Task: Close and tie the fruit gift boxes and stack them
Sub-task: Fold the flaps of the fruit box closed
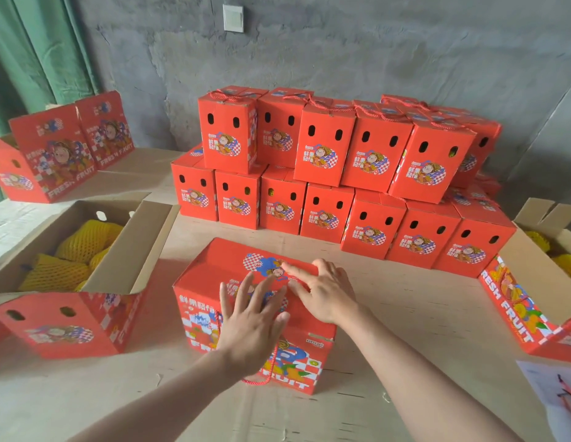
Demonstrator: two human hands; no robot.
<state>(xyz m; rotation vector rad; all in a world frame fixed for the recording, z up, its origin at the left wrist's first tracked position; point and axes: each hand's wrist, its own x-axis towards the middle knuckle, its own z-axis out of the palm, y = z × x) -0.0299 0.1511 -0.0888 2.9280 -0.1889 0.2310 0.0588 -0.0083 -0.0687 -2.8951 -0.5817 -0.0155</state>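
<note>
While the red box (pixel 246 314) sits at the near middle of the table (pixel 421 330), the left hand (pixel 250 323) and right hand (pixel 322 291) press flat, fingers straight, on its top flaps.

The closed box (pixel 214 263) at 6 o'clock on the tabletop (pixel 405 317) carries white Chinese characters beginning 鲜果 at the upper left of its near face. The word "FRUIT" stands in white capitals along its bottom edge, and the rest of that line is covered. "FRESH FRUIT" in white capitals slants across the tall box (pixel 51 154) at 10 o'clock and along the side of the open box (pixel 514 311) at 4 o'clock, while the stacked boxes (pixel 373 148) at 12 o'clock each bear 鲜果 beside a cartoon badge, under smaller print too small to read.
</note>
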